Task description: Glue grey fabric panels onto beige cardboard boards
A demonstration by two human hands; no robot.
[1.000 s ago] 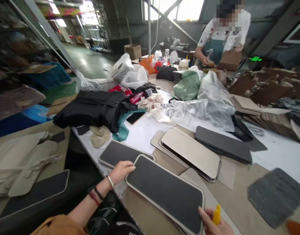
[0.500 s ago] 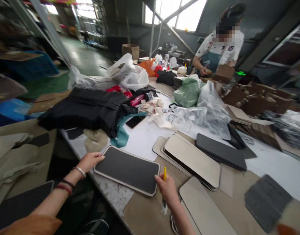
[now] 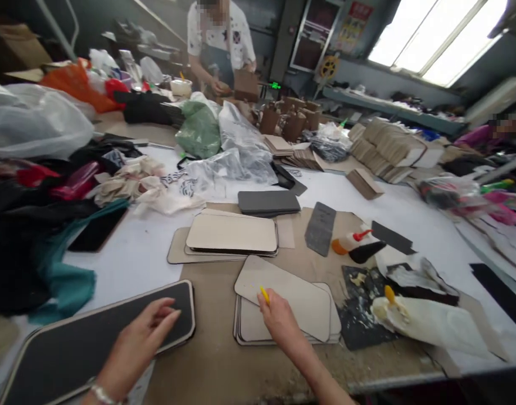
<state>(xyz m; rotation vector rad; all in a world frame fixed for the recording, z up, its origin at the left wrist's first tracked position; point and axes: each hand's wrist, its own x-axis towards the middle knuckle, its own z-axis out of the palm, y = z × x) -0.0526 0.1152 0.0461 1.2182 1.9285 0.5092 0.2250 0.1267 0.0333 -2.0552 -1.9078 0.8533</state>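
Note:
My left hand (image 3: pixel 142 334) hovers over or rests lightly on a dark panel with a pale border (image 3: pixel 93 332), its fingers loosely apart and holding nothing. In my right hand (image 3: pixel 279 318) is a slim yellow-handled brush (image 3: pixel 264 295); only the handle's tip shows above the closed fingers. That hand is above a stack of beige rounded panels (image 3: pixel 253 323), whose top beige panel (image 3: pixel 300 292) lies askew. Behind it sits another stack of beige panels (image 3: pixel 232 232), with dark grey panels (image 3: pixel 268 201) beyond.
At right, a glue-smeared dark sheet (image 3: pixel 363 320) lies beside a whitish container (image 3: pixel 435 326) with a yellow stick. A red-tipped bottle (image 3: pixel 353 241) is behind. Cloth scraps (image 3: pixel 131 180), a phone (image 3: pixel 98 229) and plastic bags (image 3: pixel 241 154) crowd the left and back. A co-worker (image 3: pixel 220 45) stands across the table.
The view has swung right. My left hand has let go of the dark panel's far edge; my right hand has left its near corner and moved over the beige stack, still holding the brush.

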